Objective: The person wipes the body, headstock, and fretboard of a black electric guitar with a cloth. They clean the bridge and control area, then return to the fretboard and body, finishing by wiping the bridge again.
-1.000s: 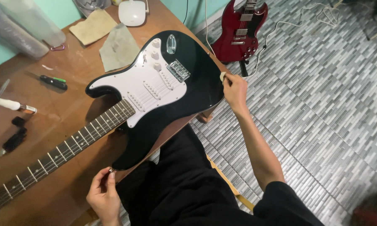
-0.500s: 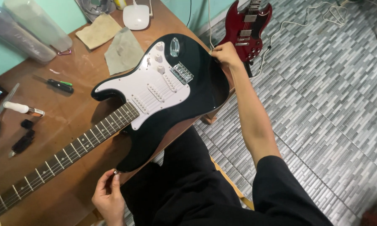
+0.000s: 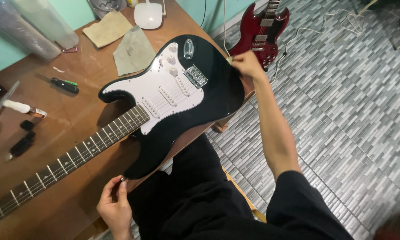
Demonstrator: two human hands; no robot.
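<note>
A black electric guitar [image 3: 217, 89] with a white pickguard [image 3: 164, 95] lies flat on a brown wooden table [image 3: 75, 115], its neck [image 3: 62, 162] running toward the lower left. My right hand [image 3: 246, 64] is at the far rim of the guitar body, fingers pinched on a small pale piece there. My left hand [image 3: 114, 205] is at the near lower horn of the body, fingers closed on a small metal part at the table's edge.
Two cloths [image 3: 133, 51] lie at the back of the table beside a white device [image 3: 148, 15]. A screwdriver [image 3: 63, 84], a white-handled tool [image 3: 22, 108] and small black parts [image 3: 22, 142] lie left. A red guitar [image 3: 262, 38] stands on the grey tiled floor [image 3: 351, 111].
My right hand slid along the guitar's far rim toward the back of the body. My left hand stayed at the lower horn.
</note>
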